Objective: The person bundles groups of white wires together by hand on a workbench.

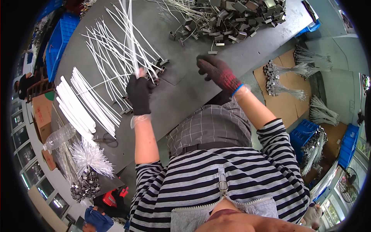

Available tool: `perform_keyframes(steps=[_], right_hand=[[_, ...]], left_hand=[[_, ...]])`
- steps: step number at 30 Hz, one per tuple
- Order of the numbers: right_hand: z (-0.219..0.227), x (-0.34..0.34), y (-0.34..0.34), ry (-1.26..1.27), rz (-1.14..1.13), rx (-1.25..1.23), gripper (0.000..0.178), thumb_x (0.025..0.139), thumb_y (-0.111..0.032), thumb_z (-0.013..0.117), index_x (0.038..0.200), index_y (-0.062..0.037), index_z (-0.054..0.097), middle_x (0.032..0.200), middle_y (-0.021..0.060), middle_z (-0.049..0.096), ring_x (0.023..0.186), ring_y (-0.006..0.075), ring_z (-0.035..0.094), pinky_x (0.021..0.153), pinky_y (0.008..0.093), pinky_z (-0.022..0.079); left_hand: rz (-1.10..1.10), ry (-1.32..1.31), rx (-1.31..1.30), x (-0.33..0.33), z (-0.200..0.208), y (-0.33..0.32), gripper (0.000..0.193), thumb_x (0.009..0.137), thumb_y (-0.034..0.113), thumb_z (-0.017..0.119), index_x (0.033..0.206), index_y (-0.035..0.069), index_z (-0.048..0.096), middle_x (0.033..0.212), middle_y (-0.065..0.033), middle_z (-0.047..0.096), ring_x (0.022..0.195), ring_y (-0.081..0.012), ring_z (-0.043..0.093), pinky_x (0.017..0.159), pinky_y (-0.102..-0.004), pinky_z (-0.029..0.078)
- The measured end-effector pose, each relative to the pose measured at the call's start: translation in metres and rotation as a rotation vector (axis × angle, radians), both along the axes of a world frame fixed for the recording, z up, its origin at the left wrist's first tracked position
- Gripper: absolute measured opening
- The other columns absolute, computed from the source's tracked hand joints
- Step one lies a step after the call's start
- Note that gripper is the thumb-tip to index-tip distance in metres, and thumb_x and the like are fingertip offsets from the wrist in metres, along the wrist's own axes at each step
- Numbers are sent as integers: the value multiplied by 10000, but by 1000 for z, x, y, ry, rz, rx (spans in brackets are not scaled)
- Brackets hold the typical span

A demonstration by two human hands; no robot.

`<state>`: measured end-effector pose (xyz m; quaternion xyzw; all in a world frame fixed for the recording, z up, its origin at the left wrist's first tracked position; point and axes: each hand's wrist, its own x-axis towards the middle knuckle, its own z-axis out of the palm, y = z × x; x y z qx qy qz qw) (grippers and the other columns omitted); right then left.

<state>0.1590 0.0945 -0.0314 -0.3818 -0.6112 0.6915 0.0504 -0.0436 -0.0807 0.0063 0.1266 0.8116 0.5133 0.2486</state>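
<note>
Two gloved hands over a dark desk (185, 96): the left hand (139, 92) is closed around a bunch of white cable ties (129, 34) that stick up and away from it, right above more ties spread loose on the desk. The right hand (214, 71) hangs curled and empty-looking near a pile of metal clips (235, 19).

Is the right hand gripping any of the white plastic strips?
No, the right hand hovers empty over the dark grey table; only the left hand grips white plastic strips.
</note>
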Motion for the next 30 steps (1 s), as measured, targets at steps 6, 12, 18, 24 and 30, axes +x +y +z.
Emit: perform_keyframes(steps=[6, 12, 18, 24, 30], right_hand=[[-2, -92, 34, -134, 204, 727, 524, 908, -435, 577, 1253, -44, 533, 1104, 178, 652, 912, 323, 657, 750, 412, 518], [2, -61, 6, -283, 244, 852, 458, 865, -442, 633, 1137, -76, 581, 1043, 184, 647, 947, 371, 624, 806, 449, 491], [-19, -31, -5, -238, 65, 743, 403, 830, -372, 673, 1105, -87, 594, 1003, 183, 644, 927, 345, 633, 780, 447, 499], [-16, 36, -30, 29, -352, 297, 291, 813, -219, 677, 999, -14, 586, 766, 75, 589, 724, 172, 593, 657, 316, 487], [8, 120, -71, 7, -394, -271, 305, 869, -228, 623, 1045, 17, 582, 752, 53, 576, 705, 134, 571, 623, 268, 456]], left_hand=[[217, -179, 330, 7, -2, -1, 298, 972, 340, 533, 876, 71, 618, 575, 16, 514, 456, -73, 429, 427, -226, 301], [370, 118, 499, -20, 35, -3, 358, 995, 373, 456, 844, 74, 581, 569, -9, 544, 452, -98, 489, 415, -219, 322], [80, -199, 506, -3, 24, 16, 236, 990, 256, 510, 997, 40, 604, 740, -70, 642, 569, -144, 600, 457, -238, 403], [45, -309, 699, 17, 18, 40, 197, 982, 187, 517, 1038, 27, 617, 879, -102, 663, 728, -199, 638, 666, -311, 518], [-505, 96, 155, 87, -96, 84, 216, 932, 163, 528, 935, 4, 674, 865, -107, 689, 757, -199, 669, 672, -324, 527]])
